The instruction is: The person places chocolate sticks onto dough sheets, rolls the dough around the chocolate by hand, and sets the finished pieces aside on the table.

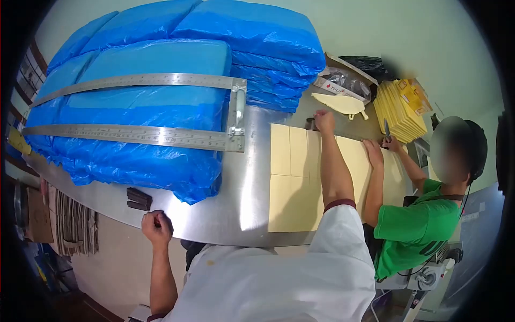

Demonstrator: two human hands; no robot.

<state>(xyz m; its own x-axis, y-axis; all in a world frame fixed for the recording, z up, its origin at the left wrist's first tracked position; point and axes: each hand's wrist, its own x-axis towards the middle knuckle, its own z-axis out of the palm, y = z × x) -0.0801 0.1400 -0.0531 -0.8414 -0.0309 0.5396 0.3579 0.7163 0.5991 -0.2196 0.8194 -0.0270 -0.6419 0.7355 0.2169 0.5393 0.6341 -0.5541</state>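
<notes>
My left hand (156, 225) is curled into a fist and rests on the near edge of the steel table (236, 204), close to a small dark block (139, 198). My right arm stretches across a pale yellow sheet (292, 193) cut into rectangles. My right hand (324, 121) lies at the sheet's far edge with its fingers curled, beside a small dark object (310, 124). Whether it grips anything is unclear.
Blue plastic-wrapped slabs (161, 102) fill the table's left, with a large steel square ruler (161, 137) on top. A person in a green shirt (418, 225) at right presses the sheet with one hand and holds a knife (387, 130). Behind are stacked yellow sheets (399, 107) and a dough scrap (340, 103).
</notes>
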